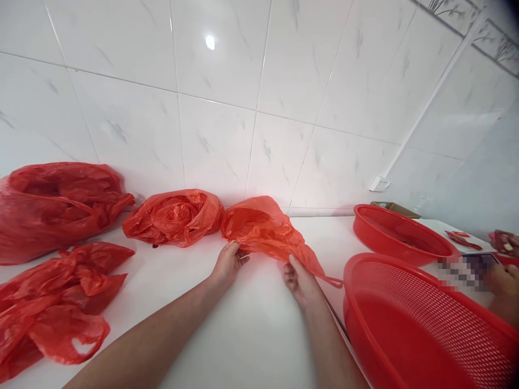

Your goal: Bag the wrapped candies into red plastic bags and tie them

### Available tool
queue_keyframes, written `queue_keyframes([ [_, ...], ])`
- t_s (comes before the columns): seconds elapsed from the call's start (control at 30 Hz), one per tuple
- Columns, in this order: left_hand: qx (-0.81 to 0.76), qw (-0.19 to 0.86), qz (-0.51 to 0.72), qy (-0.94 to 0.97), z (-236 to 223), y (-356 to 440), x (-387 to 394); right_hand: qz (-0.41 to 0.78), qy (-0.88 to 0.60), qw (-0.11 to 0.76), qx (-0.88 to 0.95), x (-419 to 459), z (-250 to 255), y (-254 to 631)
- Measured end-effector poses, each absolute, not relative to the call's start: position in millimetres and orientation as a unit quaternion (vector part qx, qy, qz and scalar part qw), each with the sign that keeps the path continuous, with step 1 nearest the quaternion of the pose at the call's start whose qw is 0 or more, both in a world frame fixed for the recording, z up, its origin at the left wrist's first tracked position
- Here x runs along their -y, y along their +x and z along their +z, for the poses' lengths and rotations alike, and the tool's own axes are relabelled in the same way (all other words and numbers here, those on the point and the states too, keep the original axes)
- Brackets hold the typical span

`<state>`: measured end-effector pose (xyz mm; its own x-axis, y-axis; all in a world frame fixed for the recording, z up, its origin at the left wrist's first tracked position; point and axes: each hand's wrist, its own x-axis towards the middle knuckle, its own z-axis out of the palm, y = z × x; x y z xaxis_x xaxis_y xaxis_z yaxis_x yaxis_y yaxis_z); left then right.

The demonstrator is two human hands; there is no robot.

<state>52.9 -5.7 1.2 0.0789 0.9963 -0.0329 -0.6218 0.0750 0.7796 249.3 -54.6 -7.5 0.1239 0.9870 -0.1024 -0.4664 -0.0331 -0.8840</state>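
A thin red plastic bag (263, 224) lies on the white table near the wall, its mouth spread toward the left and one looped handle trailing to the right. My left hand (227, 263) pinches the bag's near edge between thumb and fingers. Further right, my right hand (299, 278) has its fingers curled closed on the same edge. What is inside the bag cannot be seen. Touching or close to its left side is another crumpled red bag (174, 216) with folded plastic within.
A large bulging red bag (60, 210) and a loose knotted one (60, 302) lie at left. On the right are a red perforated basket (405, 319) and a red basin (401, 232). Another person's hand (506, 283) shows at the right edge. A socket (380, 184) is on the tiled wall.
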Motion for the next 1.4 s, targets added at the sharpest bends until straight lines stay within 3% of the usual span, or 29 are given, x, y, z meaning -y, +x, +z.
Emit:
queue_keyframes([
  [0.17,-0.26,0.687,0.597,0.321,6.2,57.0,12.4,0.648,-0.414,0.502,0.397,66.4,5.7,229.4],
  [0.37,-0.244,0.729,0.563,0.302,9.9,51.6,10.3,0.686,-0.428,0.475,0.348,64.6,7.6,234.1],
  [0.6,-0.242,0.721,0.558,0.332,7.2,45.7,6.9,0.744,-0.233,0.447,0.438,75.7,13.4,238.9],
  [0.7,-0.241,0.696,0.565,0.372,8.2,48.1,10.1,0.71,-0.225,0.481,0.463,79.3,23.4,231.6],
  [0.83,-0.26,0.643,0.571,0.439,11.8,52.5,15.2,0.56,-0.381,0.563,0.474,71.7,23.8,223.9],
  [1.03,-0.309,0.517,0.587,0.541,18.8,59.6,25.8,0.276,-0.55,0.523,0.59,55.3,2.3,226.2],
  [1.2,-0.314,0.425,0.562,0.636,24.5,66.9,43.0,0.264,-0.565,0.553,0.553,48.9,-10.2,231.6],
  [1.4,-0.281,0.455,0.445,0.718,20.1,76.4,59.2,0.322,-0.558,0.591,0.485,46.7,-17.7,241.8],
])
